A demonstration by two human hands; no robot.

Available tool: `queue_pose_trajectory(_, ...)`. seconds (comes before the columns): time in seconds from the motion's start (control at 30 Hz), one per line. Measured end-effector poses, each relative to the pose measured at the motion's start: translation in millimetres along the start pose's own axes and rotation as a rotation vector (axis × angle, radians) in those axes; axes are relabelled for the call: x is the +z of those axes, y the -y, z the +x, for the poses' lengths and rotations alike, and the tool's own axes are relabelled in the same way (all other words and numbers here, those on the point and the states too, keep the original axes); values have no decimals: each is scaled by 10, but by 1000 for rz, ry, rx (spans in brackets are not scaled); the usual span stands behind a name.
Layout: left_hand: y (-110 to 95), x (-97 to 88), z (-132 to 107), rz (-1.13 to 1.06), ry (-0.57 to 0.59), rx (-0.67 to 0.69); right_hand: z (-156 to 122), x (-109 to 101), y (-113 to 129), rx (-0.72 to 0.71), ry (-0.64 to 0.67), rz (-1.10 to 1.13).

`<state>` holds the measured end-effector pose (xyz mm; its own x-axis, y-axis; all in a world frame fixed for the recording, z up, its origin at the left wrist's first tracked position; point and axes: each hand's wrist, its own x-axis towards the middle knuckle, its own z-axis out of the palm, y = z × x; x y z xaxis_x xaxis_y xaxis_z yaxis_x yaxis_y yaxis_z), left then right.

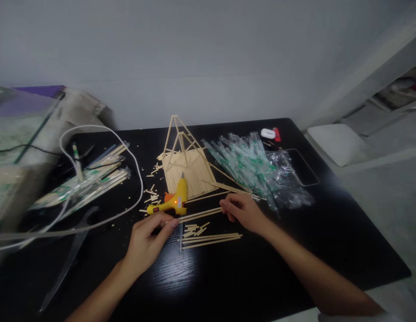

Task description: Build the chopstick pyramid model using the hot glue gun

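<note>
My left hand (pixel 150 237) and my right hand (pixel 243 211) pinch the two ends of a few long wooden sticks (pixel 199 214) lying on the black table (pixel 328 232). Both hands have their fingers closed on the sticks. Just behind the left hand lies a yellow glue gun (pixel 174 200) with an orange trigger. Behind it stands a stick model (pixel 186 161), a flat square base with a pyramid frame on top. More long sticks (pixel 211 239) and short cut pieces lie just in front of my hands.
A heap of clear and green plastic wrappers (pixel 255 167) lies to the right of the model. Wrapped stick packs (pixel 90 181), a white cable (pixel 134 170) and grey pliers (pixel 72 250) are on the left. A white and a red small object (pixel 270 133) sit at the back.
</note>
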<state>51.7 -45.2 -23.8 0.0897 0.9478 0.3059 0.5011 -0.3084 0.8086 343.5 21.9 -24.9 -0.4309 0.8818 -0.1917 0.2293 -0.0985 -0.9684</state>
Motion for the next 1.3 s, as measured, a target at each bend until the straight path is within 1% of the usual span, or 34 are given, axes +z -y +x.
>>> queue_pose_trajectory(0.13, -10, -32, -7, -39, 40, -3, 13, -21, -5, -31, -31, 17)
queue_pose_trajectory(0.23, -16, -57, -14, -76, 91, 26, 29, -34, -33, -38, -125, 55)
queue_pose_trajectory(0.33, -30, -61, -15, -67, 115, 72, 53, -30, -67, -23, -228, 169)
queue_pose_trajectory(0.4, -40, -56, -13, -51, 120, 87, 69, -22, -78, -20, -266, 245)
queue_pose_trajectory(0.57, -46, -52, -7, -27, 115, 99, 81, -8, -61, -12, -273, 339)
queue_pose_trajectory(0.77, -43, -47, -11, -12, 104, 79, 88, -4, -71, -20, -270, 422)
queue_pose_trajectory(1.07, -60, -50, -8, 6, 96, 85, 66, -5, -90, -9, -304, 499)
queue_pose_trajectory(1.2, -53, -46, -3, 16, 69, 83, 38, -18, -74, -41, -323, 538)
queue_pose_trajectory(1.3, -50, -44, -1, 46, 29, 95, 18, -29, -55, -76, -344, 509)
